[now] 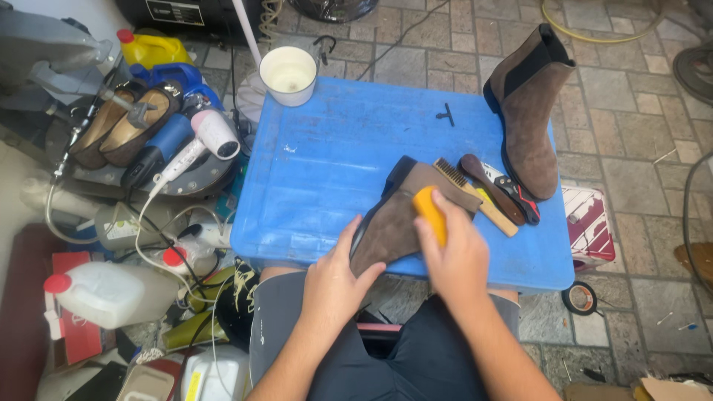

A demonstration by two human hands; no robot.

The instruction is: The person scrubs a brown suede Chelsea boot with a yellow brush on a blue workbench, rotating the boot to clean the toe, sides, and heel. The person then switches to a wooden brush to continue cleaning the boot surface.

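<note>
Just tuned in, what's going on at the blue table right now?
A seated person is working on a brown suede boot lying on its side on the blue table. The left hand steadies the boot near its sole; the right hand presses a yellow brush against its upper. The second boot stands upright at the table's far right corner, with other brushes lying between them. A white cup sits at the back edge.

Blue table (327,156): boots (531,111), brushes (475,194), cup (288,74).
</note>
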